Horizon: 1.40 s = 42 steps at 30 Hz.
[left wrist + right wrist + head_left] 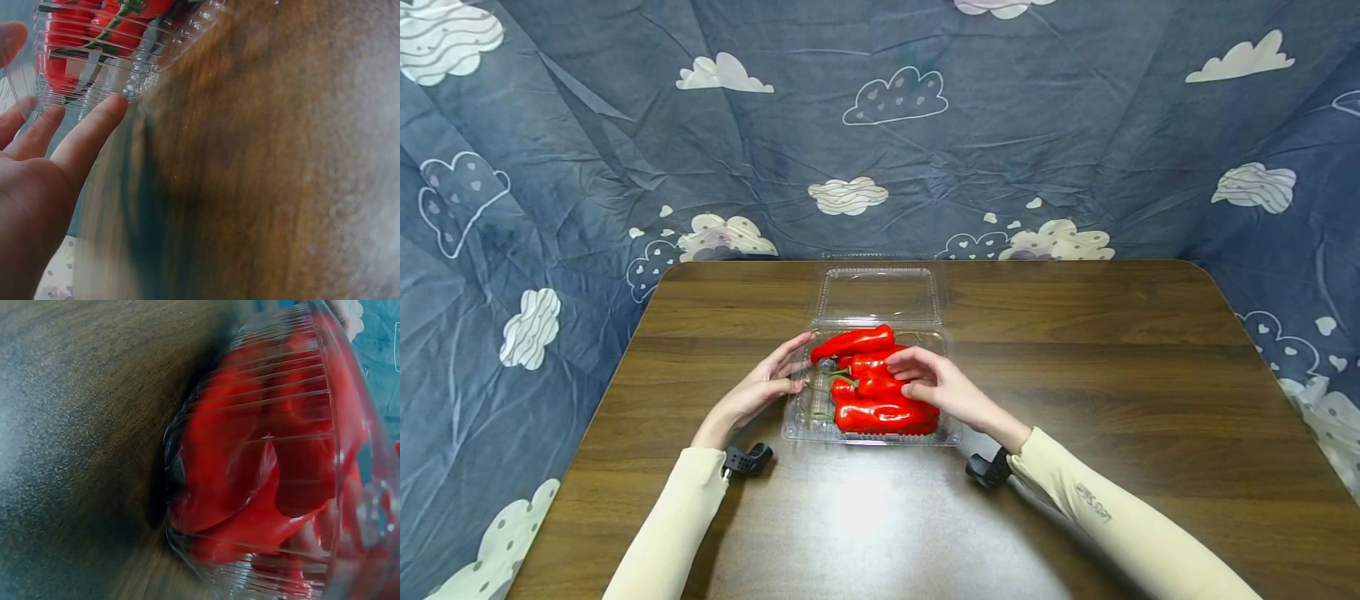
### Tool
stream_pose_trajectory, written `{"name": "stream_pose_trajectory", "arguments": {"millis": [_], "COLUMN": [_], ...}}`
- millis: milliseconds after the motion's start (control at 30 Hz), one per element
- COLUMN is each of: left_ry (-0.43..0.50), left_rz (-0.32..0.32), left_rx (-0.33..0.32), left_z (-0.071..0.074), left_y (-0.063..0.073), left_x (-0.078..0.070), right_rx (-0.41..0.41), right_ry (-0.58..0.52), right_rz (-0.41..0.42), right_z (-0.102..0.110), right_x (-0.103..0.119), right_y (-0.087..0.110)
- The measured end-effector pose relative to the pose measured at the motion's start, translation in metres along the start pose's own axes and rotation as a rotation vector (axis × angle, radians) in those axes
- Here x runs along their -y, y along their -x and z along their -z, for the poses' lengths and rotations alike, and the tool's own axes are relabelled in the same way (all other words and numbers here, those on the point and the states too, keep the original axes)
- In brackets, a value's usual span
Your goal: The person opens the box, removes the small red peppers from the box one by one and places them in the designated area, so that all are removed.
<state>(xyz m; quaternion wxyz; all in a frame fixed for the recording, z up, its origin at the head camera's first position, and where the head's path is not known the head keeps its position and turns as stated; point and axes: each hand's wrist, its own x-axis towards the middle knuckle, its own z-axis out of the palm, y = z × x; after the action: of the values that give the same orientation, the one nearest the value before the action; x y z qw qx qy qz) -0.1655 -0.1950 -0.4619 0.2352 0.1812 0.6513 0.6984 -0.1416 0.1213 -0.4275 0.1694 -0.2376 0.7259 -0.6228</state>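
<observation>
- The left hand [752, 400] is at the tray's left wall, fingers fairly straight and touching the clear plastic (to steady it, I would judge) rather than clamped round it.
- The clear tray [808, 435] sits on the wooden table [1075, 358], its hinged lid [880, 298] standing open at the far side.
- In the tray lie the red peppers [887, 417], at least four, lengthwise across it, several green stems toward the left.
- The right hand [951, 392], well apart from the left, rests over the middle peppers with bent fingers; whether it pinches one, I cannot tell.
- The step in hand seems to be settling the peppers; the next move calls for light fingers, the tray held still, and no pepper propped above the rim.
</observation>
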Motion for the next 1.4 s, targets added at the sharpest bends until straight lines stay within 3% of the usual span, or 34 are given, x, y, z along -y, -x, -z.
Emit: {"name": "stream_pose_trajectory", "arguments": {"millis": [433,800,1000,1400], "left_ry": [0.011,0.006,0.016,0.021], "left_rz": [-0.012,-0.013,-0.018,-0.015], "left_rx": [-0.007,-0.007,-0.002,0.002], "left_z": [0.001,0.000,0.000,0.000], "left_y": [0.000,0.000,0.000,0.000], "left_x": [0.004,0.004,0.004,0.004], "right_rx": [0.061,0.114,0.131,0.060], "right_ry": [0.205,0.271,0.248,0.088], "right_rz": [0.018,0.074,0.094,0.061], "right_z": [-0.004,-0.004,-0.002,0.001], "right_x": [-0.002,-0.006,-0.008,0.000], "right_y": [-0.009,-0.014,-0.013,-0.009]}}
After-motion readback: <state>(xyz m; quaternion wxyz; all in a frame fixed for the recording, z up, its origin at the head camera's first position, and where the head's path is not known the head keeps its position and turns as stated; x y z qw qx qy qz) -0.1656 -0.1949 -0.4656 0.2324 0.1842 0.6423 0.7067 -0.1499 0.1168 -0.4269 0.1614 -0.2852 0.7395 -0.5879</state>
